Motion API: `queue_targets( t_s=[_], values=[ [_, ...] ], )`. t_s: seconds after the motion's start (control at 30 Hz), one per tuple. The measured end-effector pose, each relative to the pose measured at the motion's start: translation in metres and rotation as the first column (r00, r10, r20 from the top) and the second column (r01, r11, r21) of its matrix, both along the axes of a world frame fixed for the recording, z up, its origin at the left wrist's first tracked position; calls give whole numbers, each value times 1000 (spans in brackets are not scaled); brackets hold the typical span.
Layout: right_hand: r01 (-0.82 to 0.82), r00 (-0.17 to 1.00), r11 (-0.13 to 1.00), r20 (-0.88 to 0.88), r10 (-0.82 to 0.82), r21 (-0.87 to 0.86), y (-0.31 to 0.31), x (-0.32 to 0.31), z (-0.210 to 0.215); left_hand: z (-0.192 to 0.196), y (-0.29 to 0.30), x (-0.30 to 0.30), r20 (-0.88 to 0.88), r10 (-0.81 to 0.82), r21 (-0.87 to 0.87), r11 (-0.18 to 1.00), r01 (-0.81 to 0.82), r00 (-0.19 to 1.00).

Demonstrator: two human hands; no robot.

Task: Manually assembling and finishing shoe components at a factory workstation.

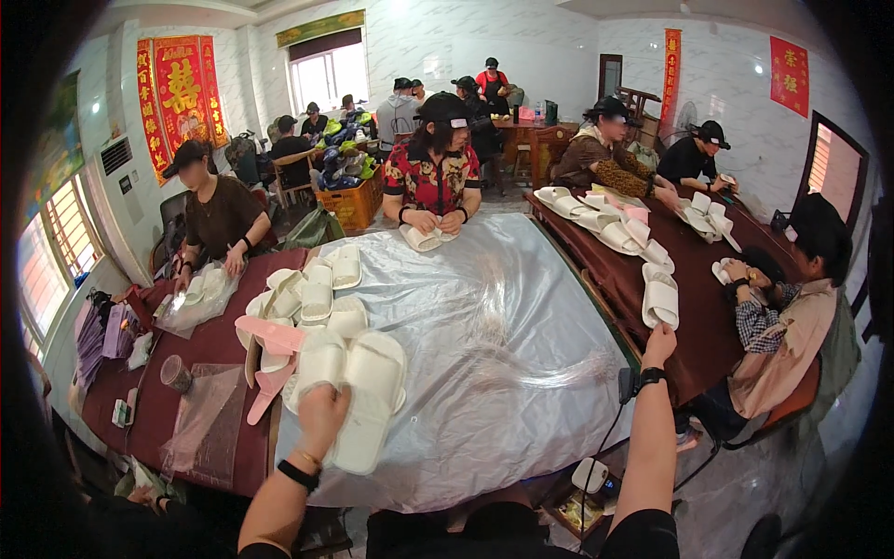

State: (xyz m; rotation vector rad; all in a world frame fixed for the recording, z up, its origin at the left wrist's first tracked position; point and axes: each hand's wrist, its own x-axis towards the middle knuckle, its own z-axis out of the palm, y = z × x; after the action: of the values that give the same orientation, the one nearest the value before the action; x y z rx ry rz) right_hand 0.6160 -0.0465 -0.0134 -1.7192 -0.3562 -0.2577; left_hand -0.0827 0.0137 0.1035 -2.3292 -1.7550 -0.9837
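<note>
Left hand [321, 415] fingers clasped on white slipper pair [358, 391] at bench [521, 307] near edge; right hand [659, 345] fingers pinching another slipper [660, 300] beyond far-right edge. Probably light, soft, floppy; best gripped mid-sole.

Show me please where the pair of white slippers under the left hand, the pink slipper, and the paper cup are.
Pair of white open-toe slippers [368, 387], head view, on the right slipper's strap.
Pink slipper [265, 334], head view, on its strap.
Brown paper cup [174, 373], head view, on its rim.

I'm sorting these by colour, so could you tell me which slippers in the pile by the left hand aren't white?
The pink slippers at the pile's left edge, beside the left hand; the others in that pile are white.
</note>
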Motion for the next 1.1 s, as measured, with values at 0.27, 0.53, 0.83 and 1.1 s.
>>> queue_targets(
  t_s=[0.27,0.53,0.83,1.1],
  values=[
    [18,966,902,-240,95,432,-43,-46,10,-14,40,-50,65,-22,-124,992,30,998],
    [-474,681,693,-272,680,544,-70,-169,18,-51,-32,9,675,-170,-415,716,561,718],
    [-868,237,407,-484,842,284,-90,-336,16,-93,-61,30,948,225,-308,485,819,224],
    [-876,340,452,-446,828,171,-101,-324,-13,-107,-85,-15,764,215,-544,721,429,608]
  ],
)
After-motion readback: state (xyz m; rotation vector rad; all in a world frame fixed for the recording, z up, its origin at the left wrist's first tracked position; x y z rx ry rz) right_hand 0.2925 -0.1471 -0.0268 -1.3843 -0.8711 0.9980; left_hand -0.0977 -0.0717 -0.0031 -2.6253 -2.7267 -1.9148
